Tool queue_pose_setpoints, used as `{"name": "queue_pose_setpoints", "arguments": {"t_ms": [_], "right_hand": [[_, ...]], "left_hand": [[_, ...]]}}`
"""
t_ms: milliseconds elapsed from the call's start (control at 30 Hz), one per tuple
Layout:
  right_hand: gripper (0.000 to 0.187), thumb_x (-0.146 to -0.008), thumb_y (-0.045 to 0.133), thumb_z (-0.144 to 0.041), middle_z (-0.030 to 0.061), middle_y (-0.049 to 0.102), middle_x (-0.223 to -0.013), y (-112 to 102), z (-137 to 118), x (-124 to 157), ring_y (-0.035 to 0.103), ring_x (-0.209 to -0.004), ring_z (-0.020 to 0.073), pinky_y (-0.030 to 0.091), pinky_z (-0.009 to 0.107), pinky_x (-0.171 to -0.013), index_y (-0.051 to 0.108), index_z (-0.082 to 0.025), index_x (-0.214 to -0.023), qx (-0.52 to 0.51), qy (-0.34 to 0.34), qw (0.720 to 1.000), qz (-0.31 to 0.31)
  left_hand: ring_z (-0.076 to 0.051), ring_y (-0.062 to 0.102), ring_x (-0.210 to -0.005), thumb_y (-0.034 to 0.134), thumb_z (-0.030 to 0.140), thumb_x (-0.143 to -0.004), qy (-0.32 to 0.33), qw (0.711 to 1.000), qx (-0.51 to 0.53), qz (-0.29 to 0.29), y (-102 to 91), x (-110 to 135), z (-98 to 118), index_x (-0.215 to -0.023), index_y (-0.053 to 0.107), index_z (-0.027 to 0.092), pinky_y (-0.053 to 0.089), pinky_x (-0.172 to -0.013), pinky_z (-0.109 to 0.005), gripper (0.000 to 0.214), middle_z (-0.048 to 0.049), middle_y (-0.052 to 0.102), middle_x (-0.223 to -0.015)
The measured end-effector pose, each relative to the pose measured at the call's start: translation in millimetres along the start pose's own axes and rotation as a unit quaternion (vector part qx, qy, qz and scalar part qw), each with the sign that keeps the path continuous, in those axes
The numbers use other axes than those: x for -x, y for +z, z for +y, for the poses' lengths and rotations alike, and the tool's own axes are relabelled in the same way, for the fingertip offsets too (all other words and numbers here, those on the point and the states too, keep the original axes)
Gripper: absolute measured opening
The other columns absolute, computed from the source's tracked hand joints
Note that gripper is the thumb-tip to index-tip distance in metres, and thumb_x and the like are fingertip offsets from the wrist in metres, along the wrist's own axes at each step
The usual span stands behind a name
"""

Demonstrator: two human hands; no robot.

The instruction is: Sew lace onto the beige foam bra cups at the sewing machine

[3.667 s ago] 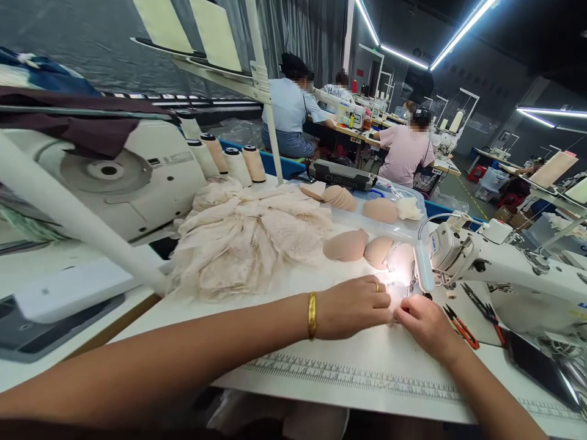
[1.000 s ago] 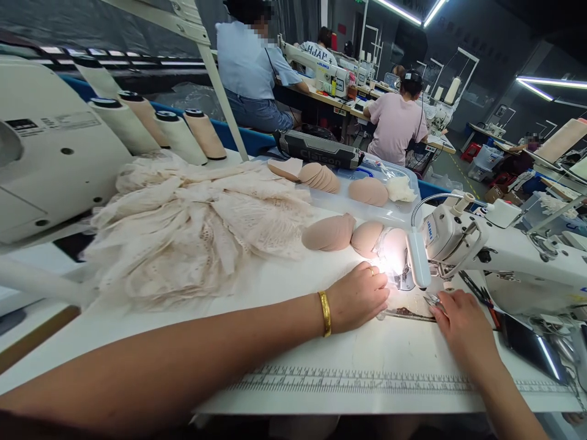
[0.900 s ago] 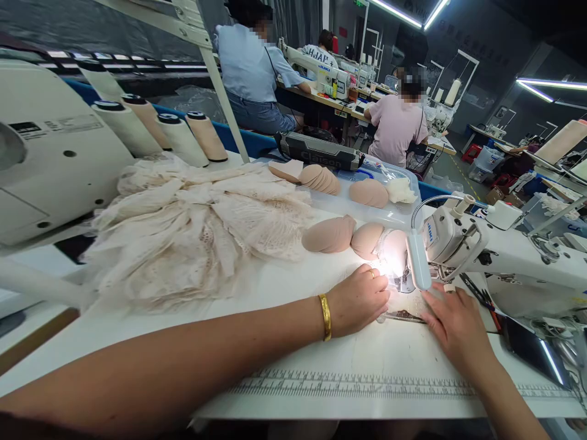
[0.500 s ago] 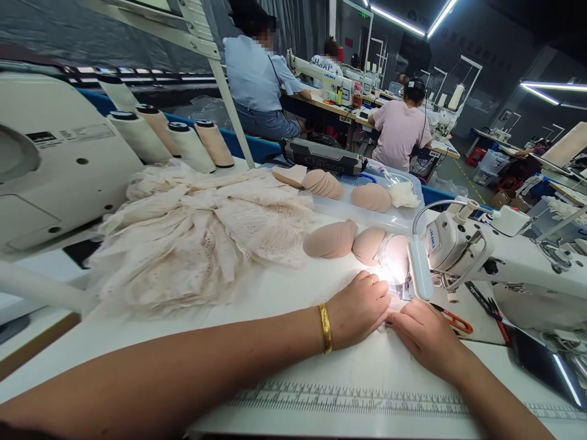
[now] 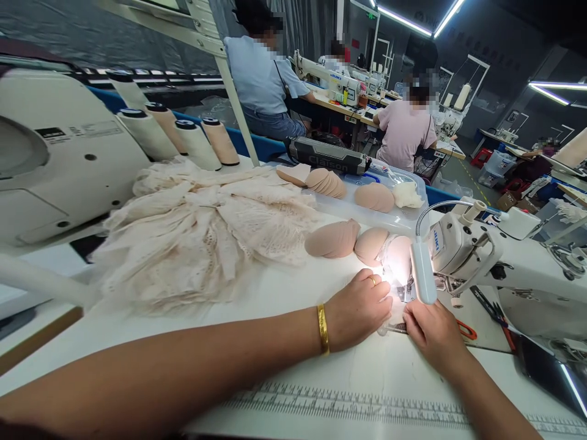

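Note:
My left hand [image 5: 360, 308], with a gold ring and a gold bangle at the wrist, rests curled on the white table beside the needle of the white sewing machine [image 5: 499, 263]. My right hand [image 5: 433, 333] lies just right of it, fingers bent down onto a small pale piece of work under the machine's bright lamp [image 5: 422, 278]. Glare hides what the fingertips pinch. Beige foam cups [image 5: 332, 238] lie just beyond my left hand. A heap of cream lace fabric [image 5: 206, 229] spreads across the table to the left.
Red-handled snips [image 5: 465, 330] lie right of my right hand. A clear tray [image 5: 403, 217] holds more foam cups. Thread cones [image 5: 220, 142] stand behind the lace beside another white machine [image 5: 59, 165]. Two people sit sewing at tables behind. A printed ruler [image 5: 348, 406] runs along the near table edge.
My right hand moved from the table's right side back in to the needle, next to my left hand. My left hand stayed nearly still. The view shifted slightly.

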State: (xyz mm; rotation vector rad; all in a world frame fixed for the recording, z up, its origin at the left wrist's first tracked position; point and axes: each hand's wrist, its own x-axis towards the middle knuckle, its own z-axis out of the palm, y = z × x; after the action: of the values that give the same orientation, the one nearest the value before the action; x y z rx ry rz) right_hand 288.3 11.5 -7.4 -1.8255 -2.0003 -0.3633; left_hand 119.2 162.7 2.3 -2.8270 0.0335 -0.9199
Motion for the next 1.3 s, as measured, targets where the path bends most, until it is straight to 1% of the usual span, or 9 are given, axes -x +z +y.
{"name": "queue_pose_setpoints", "arguments": {"t_ms": [167, 467, 600, 700, 900, 967, 1067, 1133, 1300], "right_hand": [[0.027, -0.103, 0.042, -0.017, -0.0001, 0.053, -0.070, 0, 0, 1, 0.049, -0.069, 0.0191, 0.028, 0.031, -0.060, 0.047, -0.023, -0.077, -0.012, 0.003, 1.000, -0.003], [0.021, -0.099, 0.046, -0.013, -0.0020, 0.053, -0.071, -3, 1, 5, 0.045, -0.065, 0.0165, 0.030, 0.030, -0.060, 0.048, -0.023, -0.080, -0.061, -0.007, 0.998, -0.021], [0.020, -0.099, 0.046, -0.012, -0.0018, 0.054, -0.073, -4, 2, 5, 0.046, -0.066, 0.0163, 0.031, 0.030, -0.062, 0.049, -0.023, -0.082, -0.074, -0.010, 0.997, -0.035], [0.020, -0.099, 0.046, -0.012, -0.0018, 0.054, -0.074, -5, 2, 5, 0.047, -0.066, 0.0163, 0.031, 0.030, -0.062, 0.049, -0.023, -0.082, -0.080, -0.014, 0.996, -0.040], [0.019, -0.099, 0.046, -0.013, -0.0012, 0.055, -0.076, -6, 2, 7, 0.048, -0.069, 0.0171, 0.033, 0.030, -0.062, 0.050, -0.023, -0.084, -0.096, -0.003, 0.993, -0.062], [0.017, -0.100, 0.046, -0.015, -0.0004, 0.057, -0.077, -8, 2, 6, 0.050, -0.071, 0.0181, 0.035, 0.030, -0.062, 0.053, -0.023, -0.087, -0.101, 0.006, 0.993, -0.064], [0.012, -0.102, 0.048, -0.019, 0.0028, 0.062, -0.086, -10, 2, 4, 0.055, -0.079, 0.0209, 0.039, 0.031, -0.064, 0.059, -0.024, -0.104, -0.100, 0.012, 0.994, -0.036], [0.017, -0.102, 0.048, -0.020, 0.0055, 0.064, -0.093, -10, 3, 3, 0.058, -0.083, 0.0228, 0.041, 0.031, -0.063, 0.060, -0.024, -0.114, -0.087, 0.013, 0.996, -0.017], [0.022, -0.104, 0.044, -0.021, 0.0087, 0.066, -0.099, -5, 5, 3, 0.061, -0.083, 0.0235, 0.045, 0.032, -0.065, 0.062, -0.024, -0.116, -0.051, 0.022, 0.998, -0.003]], "left_hand": [[-0.019, 0.037, -0.063, 0.052, 0.011, -0.086, -0.003, 1.000, 0.011, -0.016, -0.2, 0, -1, -0.067, 0.048, 0.019, 0.034, -0.074, -0.036, 0.021, -0.0022, 0.048, -0.069], [-0.019, 0.043, -0.066, 0.063, 0.027, -0.090, -0.015, 0.996, 0.036, -0.077, 0.4, 1, -1, -0.073, 0.055, 0.019, 0.034, -0.076, -0.038, 0.020, -0.0022, 0.055, -0.075], [-0.020, 0.047, -0.070, 0.066, 0.031, -0.089, -0.012, 0.995, 0.050, -0.085, 0.9, 1, -1, -0.075, 0.057, 0.018, 0.034, -0.079, -0.039, 0.021, -0.0022, 0.059, -0.080], [-0.020, 0.050, -0.073, 0.065, 0.031, -0.091, -0.008, 0.994, 0.068, -0.082, 3.5, 2, -2, -0.077, 0.059, 0.017, 0.033, -0.085, -0.042, 0.020, -0.0012, 0.062, -0.080], [-0.018, 0.052, -0.073, 0.064, 0.031, -0.093, -0.009, 0.993, 0.090, -0.076, 10.5, 3, -6, -0.075, 0.058, 0.017, 0.031, -0.090, -0.043, 0.023, 0.0002, 0.066, -0.080], [-0.018, 0.053, -0.074, 0.065, 0.032, -0.093, 0.003, 0.993, 0.096, -0.075, 12.7, 3, -9, -0.078, 0.060, 0.017, 0.031, -0.092, -0.042, 0.022, -0.0003, 0.067, -0.082], [-0.019, 0.054, -0.074, 0.066, 0.033, -0.094, 0.038, 0.992, 0.101, -0.064, 17.3, 0, -17, -0.082, 0.063, 0.017, 0.031, -0.093, -0.042, 0.021, -0.0016, 0.068, -0.086], [-0.018, 0.053, -0.072, 0.065, 0.032, -0.095, 0.071, 0.990, 0.111, -0.053, 21.6, -4, -24, -0.082, 0.064, 0.017, 0.032, -0.091, -0.041, 0.020, -0.0016, 0.069, -0.086], [-0.018, 0.054, -0.075, 0.065, 0.036, -0.096, 0.128, 0.982, 0.124, -0.067, 33.2, -16, -43, -0.078, 0.066, 0.018, 0.030, -0.088, -0.041, 0.025, -0.0022, 0.069, -0.082]]}}
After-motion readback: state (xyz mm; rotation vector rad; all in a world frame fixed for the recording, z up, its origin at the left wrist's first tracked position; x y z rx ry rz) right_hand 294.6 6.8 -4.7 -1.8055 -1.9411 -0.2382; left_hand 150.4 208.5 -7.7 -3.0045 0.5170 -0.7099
